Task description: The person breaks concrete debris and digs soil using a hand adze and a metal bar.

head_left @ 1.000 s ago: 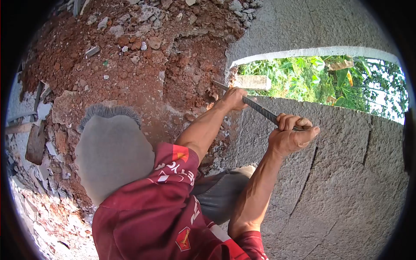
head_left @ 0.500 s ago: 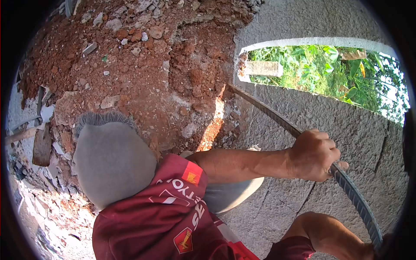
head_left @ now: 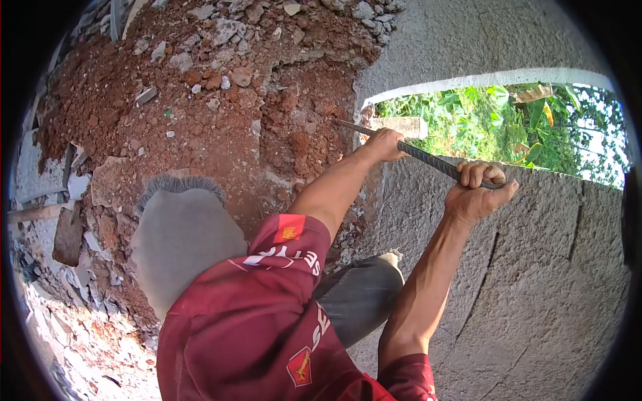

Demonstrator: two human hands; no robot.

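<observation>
A ribbed steel bar [head_left: 431, 159] slants across the view, its thin tip at the reddish dirt hollow [head_left: 301, 127] beside the wall opening. My left hand [head_left: 385, 145] is closed around the bar near the tip, back of the hand upward. Farther back, my right hand [head_left: 476, 188] grips the bar near its other end, palm side up with fingers curled over it and the thumb pointing right. Contact between the tip and the dirt is hard to make out.
A rough grey cement wall [head_left: 535, 267] with cracks is on the right. Greenery [head_left: 481, 127] shows through its opening, where a concrete block [head_left: 402, 127] juts in. Rubble [head_left: 227, 33] and a piece of wood [head_left: 67, 235] lie around. My knees [head_left: 190, 234] are bent below.
The bar has shifted up and left, its tip now farther into the hollow. My left hand has slid toward the tip; my right hand has moved up from the lower right.
</observation>
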